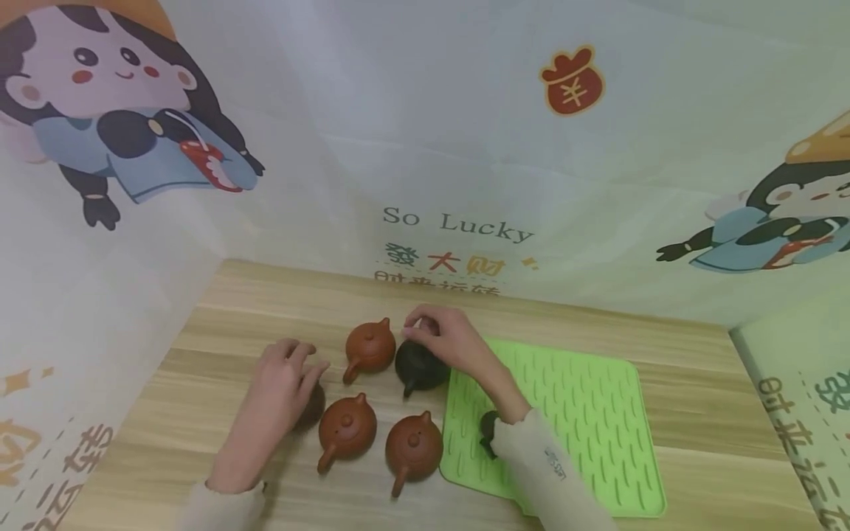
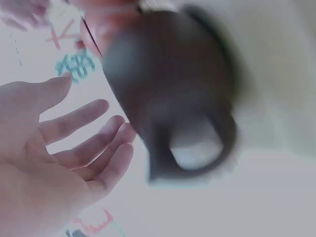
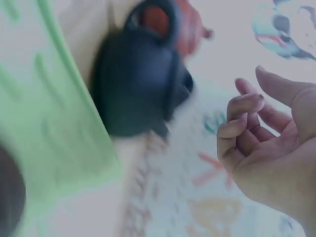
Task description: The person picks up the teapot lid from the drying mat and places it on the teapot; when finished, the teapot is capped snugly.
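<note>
My left hand (image 1: 282,387) is over a dark brown teapot (image 1: 313,411) at the left of the group, covering much of it. In the left wrist view its fingers (image 2: 81,148) are spread and loosely bent, apart from the teapot's body and looped handle. Above a black teapot (image 1: 418,369) beside the mat is my right hand (image 1: 451,339). The right wrist view shows its fingers (image 3: 234,131) loosely curled, holding nothing, a little away from that black teapot. Three reddish-brown teapots stand between and below the hands: one at the back (image 1: 370,348), one front left (image 1: 347,431), one front right (image 1: 414,450).
A green ridged mat (image 1: 571,413) lies on the wood-grain table (image 1: 704,413), right of the teapots. On it a small dark object (image 1: 488,424) is partly hidden by my right sleeve. A printed white cloth (image 1: 425,147) hangs behind and at both sides.
</note>
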Tool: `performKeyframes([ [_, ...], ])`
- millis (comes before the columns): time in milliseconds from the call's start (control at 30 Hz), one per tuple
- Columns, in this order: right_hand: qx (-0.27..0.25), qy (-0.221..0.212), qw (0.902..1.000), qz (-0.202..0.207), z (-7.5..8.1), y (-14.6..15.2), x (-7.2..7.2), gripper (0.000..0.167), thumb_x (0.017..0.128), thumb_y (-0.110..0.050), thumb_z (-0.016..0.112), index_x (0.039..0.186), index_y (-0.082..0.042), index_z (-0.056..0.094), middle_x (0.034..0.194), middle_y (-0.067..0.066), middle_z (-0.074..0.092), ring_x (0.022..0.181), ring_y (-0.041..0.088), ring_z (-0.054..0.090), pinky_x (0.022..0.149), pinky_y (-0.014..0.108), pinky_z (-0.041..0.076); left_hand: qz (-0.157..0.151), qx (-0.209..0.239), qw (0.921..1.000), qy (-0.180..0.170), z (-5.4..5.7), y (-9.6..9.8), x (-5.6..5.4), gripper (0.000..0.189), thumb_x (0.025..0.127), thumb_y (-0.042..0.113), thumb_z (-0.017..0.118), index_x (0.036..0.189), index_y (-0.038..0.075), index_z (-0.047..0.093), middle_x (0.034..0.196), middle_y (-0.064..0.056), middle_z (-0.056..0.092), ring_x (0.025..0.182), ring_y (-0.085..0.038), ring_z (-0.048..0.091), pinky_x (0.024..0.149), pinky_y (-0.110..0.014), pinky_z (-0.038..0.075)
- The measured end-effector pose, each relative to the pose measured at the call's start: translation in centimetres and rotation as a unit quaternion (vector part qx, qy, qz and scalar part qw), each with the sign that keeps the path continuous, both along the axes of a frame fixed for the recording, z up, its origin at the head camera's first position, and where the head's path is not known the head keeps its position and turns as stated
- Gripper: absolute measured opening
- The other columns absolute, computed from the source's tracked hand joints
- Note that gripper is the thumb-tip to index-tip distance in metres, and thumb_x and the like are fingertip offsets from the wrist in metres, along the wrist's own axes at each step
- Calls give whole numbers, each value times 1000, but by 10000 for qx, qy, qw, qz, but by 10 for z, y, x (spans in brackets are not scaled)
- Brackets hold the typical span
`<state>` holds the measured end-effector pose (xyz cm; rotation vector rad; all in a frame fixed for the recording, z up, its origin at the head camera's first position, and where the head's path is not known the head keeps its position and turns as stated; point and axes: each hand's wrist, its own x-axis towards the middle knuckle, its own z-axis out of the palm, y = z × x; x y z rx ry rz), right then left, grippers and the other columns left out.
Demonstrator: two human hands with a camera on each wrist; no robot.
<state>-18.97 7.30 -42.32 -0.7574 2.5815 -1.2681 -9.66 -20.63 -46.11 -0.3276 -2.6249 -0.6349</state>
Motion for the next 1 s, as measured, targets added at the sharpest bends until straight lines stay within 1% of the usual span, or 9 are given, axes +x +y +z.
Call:
performKeyframes([
  [67,-83,129,9997,-163,7,21,8,15,107,-17,73,113,-4,78,83,4,66,74,10,55,73,28,48,123,38,9999,54,-3,-12,10,29,93,5,87,108,-14,71,106,-34,69,100,-53,68,88,-65,56],
  [167,-94,286,9989,-372,14,57,23,15,108,-16,72,114,-4,77,87,5,69,77,10,59,74,29,51,290,3,9995,-84,-9,-29,29,35,91,7,88,111,-16,70,106,-35,69,99,-55,69,87,-67,57],
  [300,163,276,9979,-561,11,102,45,15,107,-14,73,116,-3,77,83,-3,63,77,8,57,74,29,50,442,-71,9965,-708,-15,-44,53,40,95,13,86,113,-18,69,106,-36,70,99,-56,70,89,-68,57],
  [400,372,72,9979,-517,1,127,62,17,105,-15,76,117,-2,76,81,-7,58,76,6,53,72,29,49,502,-50,9909,-1249,-17,-49,64,41,99,18,83,115,-17,69,106,-34,71,99,-55,71,90,-68,57],
  [500,477,-187,9981,-329,-13,141,77,21,103,-14,77,119,-1,76,82,-9,57,78,3,54,74,27,51,521,18,9868,-1531,-18,-48,68,41,100,20,83,115,-15,69,104,-29,71,97,-52,73,88,-65,59],
  [667,279,-315,9991,22,-36,148,93,29,101,-16,80,125,0,73,85,-10,60,80,0,56,74,25,52,549,90,9877,-1462,-21,-47,68,40,97,19,86,113,-13,69,101,-26,70,93,-49,73,85,-63,60],
  [800,-114,-40,9998,178,-52,146,96,32,98,-17,82,125,-3,74,87,-10,63,79,1,56,72,25,53,559,73,9874,-1476,-22,-47,69,34,97,19,86,107,-10,70,94,-20,68,85,-39,72,79,-58,61],
  [933,-425,368,9980,273,-77,149,93,27,96,-15,83,122,-10,76,88,-11,64,79,1,58,70,24,53,513,-27,9878,-1469,-24,-49,72,27,96,16,85,100,-6,72,85,-10,64,75,-24,66,69,-47,59],
  [1000,-516,475,9971,307,-84,150,92,25,96,-16,83,121,-12,77,89,-11,64,80,1,58,70,24,53,478,-60,9886,-1429,-25,-50,73,24,96,15,84,100,-5,72,84,-8,64,73,-20,63,66,-44,58],
])
